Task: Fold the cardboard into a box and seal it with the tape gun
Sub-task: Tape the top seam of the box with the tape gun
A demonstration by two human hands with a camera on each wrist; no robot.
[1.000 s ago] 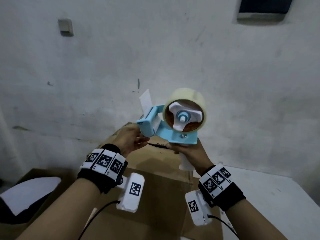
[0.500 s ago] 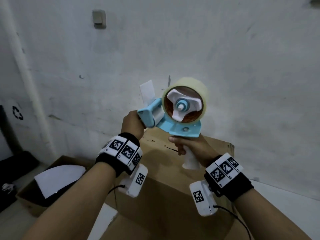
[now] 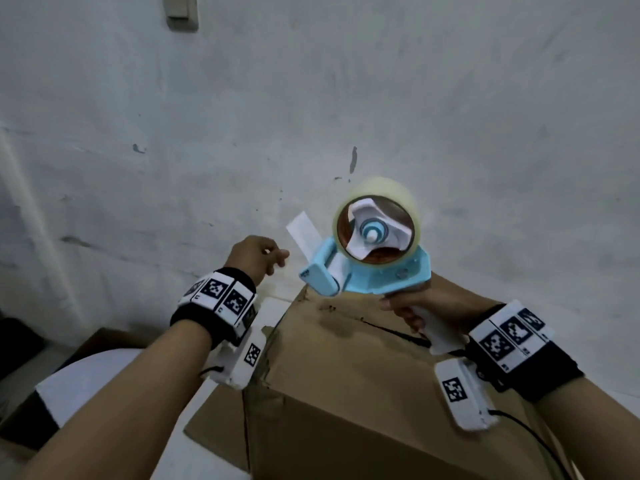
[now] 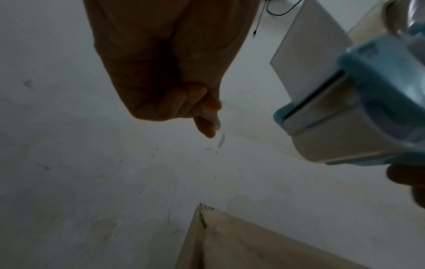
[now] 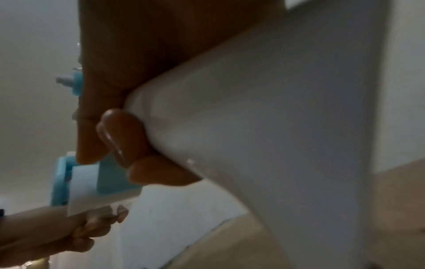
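Note:
A tape gun [image 3: 374, 271] with a light blue body, white handle and clear tape roll [image 3: 375, 216] is up in the air above the brown cardboard box [image 3: 346, 375]. My right hand [image 3: 415, 306] grips its white handle [image 5: 276, 127]. A white plate [image 3: 303, 233] sticks up from the gun's front. My left hand [image 3: 256, 258] hovers a short way left of that front, apart from it. Its fingers [image 4: 174, 102] are curled with thumb and fingertip together, and nothing shows between them. The box top has its flaps down with a dark seam [image 3: 391, 330] across it.
A grey-white wall [image 3: 311, 116] stands close behind the box, with a switch plate [image 3: 181, 10] high up. At lower left an open carton [image 3: 104, 337] holds a white sheet [image 3: 86, 379]. Flat cardboard [image 3: 214, 431] lies on the floor beside the box.
My left hand has let go of the tape gun's front and moved away to the left. The right hand still holds the gun, now tilted slightly right.

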